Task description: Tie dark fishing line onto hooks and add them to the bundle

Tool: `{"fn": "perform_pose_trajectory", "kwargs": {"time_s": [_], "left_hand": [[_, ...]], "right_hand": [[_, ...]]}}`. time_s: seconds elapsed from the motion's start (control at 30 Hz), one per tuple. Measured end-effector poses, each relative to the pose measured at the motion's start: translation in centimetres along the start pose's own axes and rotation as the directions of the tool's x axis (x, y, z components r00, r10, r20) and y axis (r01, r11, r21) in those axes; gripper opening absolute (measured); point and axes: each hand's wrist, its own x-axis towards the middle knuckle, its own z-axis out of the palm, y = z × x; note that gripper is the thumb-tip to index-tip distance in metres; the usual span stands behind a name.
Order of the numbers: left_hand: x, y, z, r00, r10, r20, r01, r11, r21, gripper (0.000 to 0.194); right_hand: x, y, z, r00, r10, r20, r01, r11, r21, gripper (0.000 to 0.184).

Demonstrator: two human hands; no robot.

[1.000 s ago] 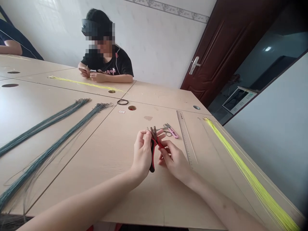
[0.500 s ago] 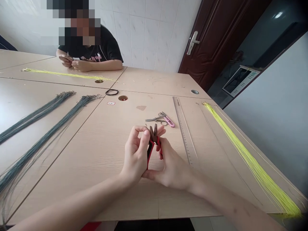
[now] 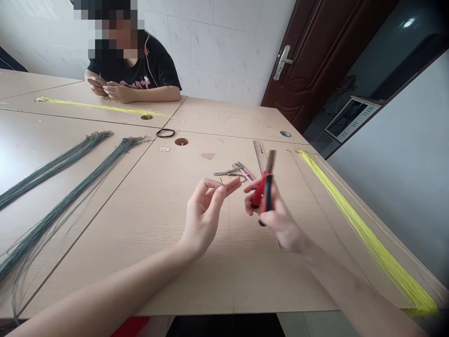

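My left hand (image 3: 203, 217) pinches a thin cord (image 3: 230, 248) between thumb and forefinger, its other fingers stretched to the right. A small thin end pokes up above the fingertips, too fine to make out. The cord hangs over the table toward its near edge. To the right, apart from it, my right hand (image 3: 286, 224) grips a pair of pliers (image 3: 268, 187) with red and black handles, jaws pointing up. The pliers and hand are blurred by motion. Just beyond my left fingertips lie scissors (image 3: 228, 173) and a pink-handled cutter (image 3: 247, 175).
A clear ruler (image 3: 259, 152) lies partly behind the pliers. Yellow cords (image 3: 354, 220) stretch along the right; grey-blue cord bundles (image 3: 84, 192) lie left. A black ring (image 3: 165, 133) rests near a table hole (image 3: 181, 142). A person (image 3: 154, 70) sits across, hands together.
My right hand has carried the pliers up and right, away from my left hand. My left hand stays nearly in place, and the hanging cord now shows.
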Motion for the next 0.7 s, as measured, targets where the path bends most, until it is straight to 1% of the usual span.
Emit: {"fn": "perform_pose_trajectory", "kwargs": {"time_s": [0.1,0.17,0.23,0.3,0.37,0.43,0.53,0.6,0.7], "left_hand": [[0.1,0.0,0.0,1.000,-0.028,0.005,0.027,0.999,0.025,0.016],[0.0,-0.1,0.0,0.999,-0.044,0.015,0.044,0.998,0.042,0.016],[-0.1,-0.2,0.0,0.997,-0.067,0.030,0.066,0.996,0.059,0.016],[-0.1,-0.3,-0.1,0.994,-0.098,0.048,0.095,0.993,0.070,0.016],[-0.1,-0.3,-0.3,0.989,-0.131,0.061,0.127,0.989,0.075,0.016],[-0.2,-0.4,-0.4,0.985,-0.152,0.077,0.146,0.986,0.081,0.016],[-0.5,-0.4,-0.5,0.983,-0.137,0.124,0.128,0.988,0.084,0.017],[-0.7,-0.4,-0.6,0.980,-0.123,0.158,0.112,0.991,0.073,0.016],[-1.0,-0.2,-0.6,0.976,-0.119,0.180,0.111,0.992,0.056,0.016]], "right_hand": [[0.4,0.7,-1.4,0.995,-0.084,-0.061,0.085,0.996,0.004,0.032],[0.5,1.1,-2.1,0.987,-0.137,-0.086,0.132,0.989,-0.061,0.022],[0.4,1.4,-2.5,0.970,-0.220,-0.107,0.200,0.964,-0.174,0.016],[0.5,1.4,-3.0,0.936,-0.337,-0.100,0.296,0.909,-0.294,0.019],[0.6,1.4,-3.3,0.889,-0.453,-0.065,0.395,0.832,-0.389,0.023],[0.7,1.3,-3.6,0.849,-0.529,-0.022,0.461,0.758,-0.461,0.022],[0.8,1.4,-3.7,0.818,-0.574,0.028,0.495,0.679,-0.542,0.018],[0.8,1.6,-3.5,0.813,-0.581,0.042,0.496,0.654,-0.572,0.018],[0.8,1.8,-3.3,0.810,-0.584,0.046,0.493,0.637,-0.593,0.020]]}}
